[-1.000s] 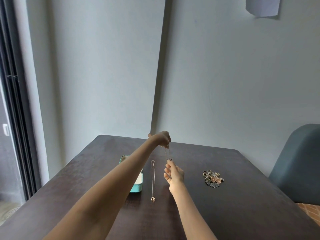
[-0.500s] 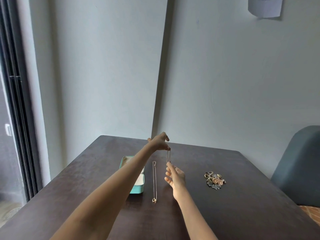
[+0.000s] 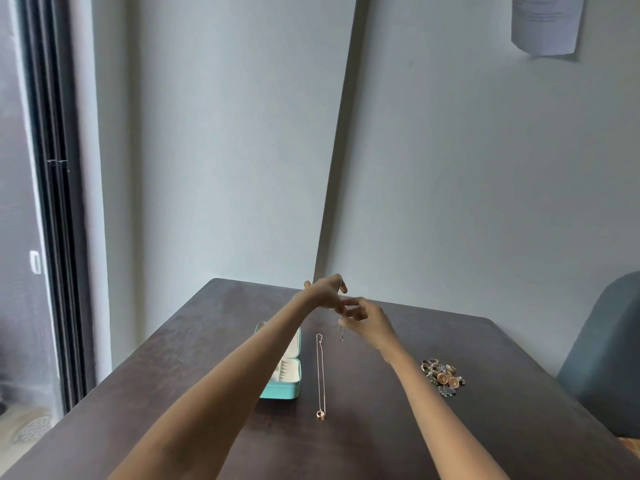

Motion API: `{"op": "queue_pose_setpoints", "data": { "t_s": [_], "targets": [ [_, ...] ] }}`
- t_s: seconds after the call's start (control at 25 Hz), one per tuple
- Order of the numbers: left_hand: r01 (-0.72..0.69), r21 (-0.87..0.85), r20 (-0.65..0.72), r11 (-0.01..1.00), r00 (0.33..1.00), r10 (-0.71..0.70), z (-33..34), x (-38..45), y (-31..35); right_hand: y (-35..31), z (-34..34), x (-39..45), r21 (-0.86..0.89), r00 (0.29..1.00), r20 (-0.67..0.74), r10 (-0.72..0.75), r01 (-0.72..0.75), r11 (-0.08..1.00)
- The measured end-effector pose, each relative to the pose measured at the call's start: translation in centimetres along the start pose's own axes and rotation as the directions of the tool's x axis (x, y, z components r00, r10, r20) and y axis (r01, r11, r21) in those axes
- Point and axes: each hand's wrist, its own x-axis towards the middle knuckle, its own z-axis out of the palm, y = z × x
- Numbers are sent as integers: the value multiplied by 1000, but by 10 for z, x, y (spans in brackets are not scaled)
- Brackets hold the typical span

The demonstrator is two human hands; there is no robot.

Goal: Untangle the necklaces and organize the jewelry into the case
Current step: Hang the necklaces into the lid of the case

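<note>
**Fingers of both hands pinch a fine chain above the dark table**

Fingertips of the left hand and the right hand meet over the far middle of the dark brown wooden table, and both seem to pinch the top of a thin, pale metal necklace chain that hangs down short from them, a small pendant at its low end just above the wood. The left hand's other fingers spread loosely; the right hand's curl inward. How tightly each holds the chain is too small to tell.

A second slim gold-toned necklace with a round pendant lies stretched straight on the table, pendant toward the person, just right of the open turquoise jewelry case with a cream lining. The left forearm crosses over part of the case.

A small heap of rings and earrings in gold, silver and orange tones sits well to the right, apart from the necklaces. A grey-blue upholstered chair stands at the table's right edge, and a sheet of white paper hangs on the pale wall.
</note>
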Motion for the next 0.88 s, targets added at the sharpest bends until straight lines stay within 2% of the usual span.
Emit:
{"op": "queue_pose_setpoints", "data": {
  "t_s": [0.16, 0.28, 0.4, 0.56, 0.68, 0.88],
  "targets": [
    [14, -89, 87, 996, 996, -7, -11, -5, 0, -1, 2, 1, -44, 996, -79, -28, 24, 999],
    [7, -111, 170, 994, 985, 12, -16, -11, 2, 0, 9, -3, 30, 993, -117, -13, 17, 999],
    [0, -134, 192, 991, 981, 26, -16, -15, 1, 1, 11, -5, 120, 988, -152, 24, -6, 993],
    [0, -291, 122, 957, 992, 37, -12, -14, -14, 6, 16, -6, 261, 978, -189, 84, -33, 965],
    [-23, -355, 43, 935, 998, 41, -8, -14, -22, 7, 20, -8, 277, 973, -207, 98, -38, 960],
    [-57, -263, -61, 963, 997, 42, -5, -8, -28, 4, 21, -4, 308, 991, -121, 54, -15, 951]
  ]
}}
